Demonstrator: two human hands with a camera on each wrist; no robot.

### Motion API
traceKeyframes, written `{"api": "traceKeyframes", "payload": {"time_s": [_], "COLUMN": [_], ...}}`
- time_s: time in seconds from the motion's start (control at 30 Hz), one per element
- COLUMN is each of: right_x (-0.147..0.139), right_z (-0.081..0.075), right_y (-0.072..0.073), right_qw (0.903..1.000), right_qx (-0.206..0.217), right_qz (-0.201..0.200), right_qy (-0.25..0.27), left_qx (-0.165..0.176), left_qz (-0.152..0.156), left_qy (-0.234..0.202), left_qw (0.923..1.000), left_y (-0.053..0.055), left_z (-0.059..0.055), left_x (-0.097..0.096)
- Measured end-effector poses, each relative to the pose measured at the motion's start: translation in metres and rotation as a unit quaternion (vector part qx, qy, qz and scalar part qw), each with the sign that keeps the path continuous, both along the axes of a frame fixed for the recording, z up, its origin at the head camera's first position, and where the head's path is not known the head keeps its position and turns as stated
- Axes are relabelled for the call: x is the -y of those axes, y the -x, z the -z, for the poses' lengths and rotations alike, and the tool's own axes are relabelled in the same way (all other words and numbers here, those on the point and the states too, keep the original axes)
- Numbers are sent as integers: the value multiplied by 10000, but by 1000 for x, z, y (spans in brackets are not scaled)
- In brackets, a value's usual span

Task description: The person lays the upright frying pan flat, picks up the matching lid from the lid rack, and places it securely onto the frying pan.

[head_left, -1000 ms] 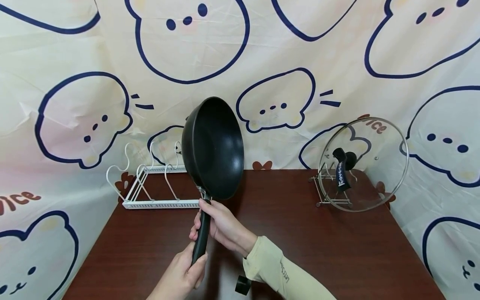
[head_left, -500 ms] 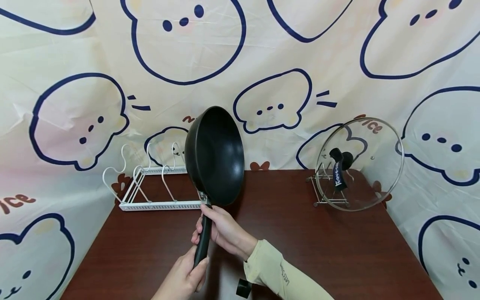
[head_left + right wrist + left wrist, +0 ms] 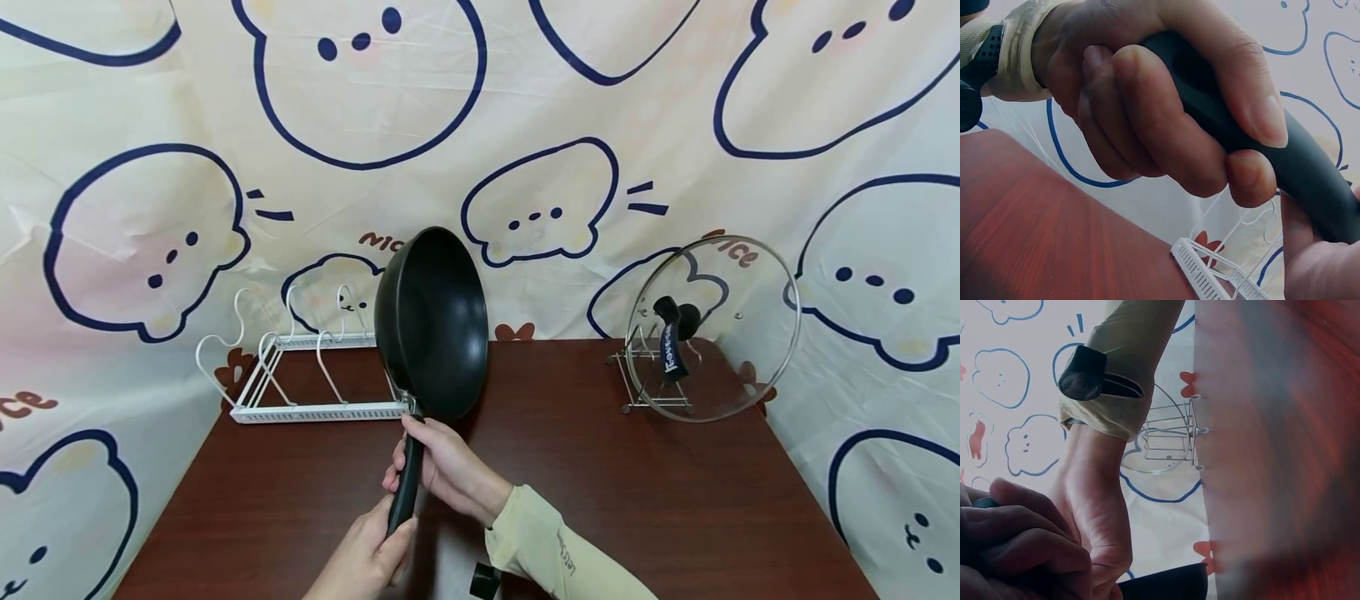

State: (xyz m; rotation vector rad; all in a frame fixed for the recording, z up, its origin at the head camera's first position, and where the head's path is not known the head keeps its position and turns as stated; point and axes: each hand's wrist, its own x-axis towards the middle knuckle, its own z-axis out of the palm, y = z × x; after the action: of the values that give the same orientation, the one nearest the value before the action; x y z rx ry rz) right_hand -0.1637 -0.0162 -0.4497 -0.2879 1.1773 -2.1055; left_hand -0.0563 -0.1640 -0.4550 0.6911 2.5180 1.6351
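A deep black wok stands on edge in the head view, its dark inside turned towards the right and the camera. My right hand grips the handle close to the bowl, thumb lying along it. Lower down, my left hand wraps the handle's end. In the right wrist view, curled right-hand fingers go round the black handle, with part of the left hand beyond. The left wrist view shows bunched left-hand fingers beside the right hand, and a dark strip of the wok.
A white wire dish rack stands at the back left, its right end overlapped by the wok. At the back right, a glass lid with a black knob leans upright in a small wire stand. A patterned cloth hangs behind the brown table.
The wok has come down and slightly right relative to the dish rack, both hands keeping their hold on the handle. The whole background has slid a little left in the head view.
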Motion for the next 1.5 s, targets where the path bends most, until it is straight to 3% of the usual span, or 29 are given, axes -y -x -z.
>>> {"api": "traceKeyframes", "payload": {"time_s": [0.37, 0.6, 0.9, 1.5], "right_x": [-2, -3, -3, -4], "right_z": [7, 7, 7, 10], "right_y": [0, 0, 1, 0], "right_qw": [9999, 9999, 9998, 9997], "right_qx": [82, 106, 146, 185], "right_qz": [95, 94, 104, 175], "right_qy": [-57, -62, -60, -51], "left_qx": [642, 533, 888, 904], "left_qz": [-27, -107, -241, -219], "left_qy": [18, 83, 190, 255], "left_qw": [9979, 9985, 9956, 9953], "left_y": [3, 2, 4, 4], "left_z": [0, 0, -2, -1], "left_x": [-1, -2, -4, -5]}}
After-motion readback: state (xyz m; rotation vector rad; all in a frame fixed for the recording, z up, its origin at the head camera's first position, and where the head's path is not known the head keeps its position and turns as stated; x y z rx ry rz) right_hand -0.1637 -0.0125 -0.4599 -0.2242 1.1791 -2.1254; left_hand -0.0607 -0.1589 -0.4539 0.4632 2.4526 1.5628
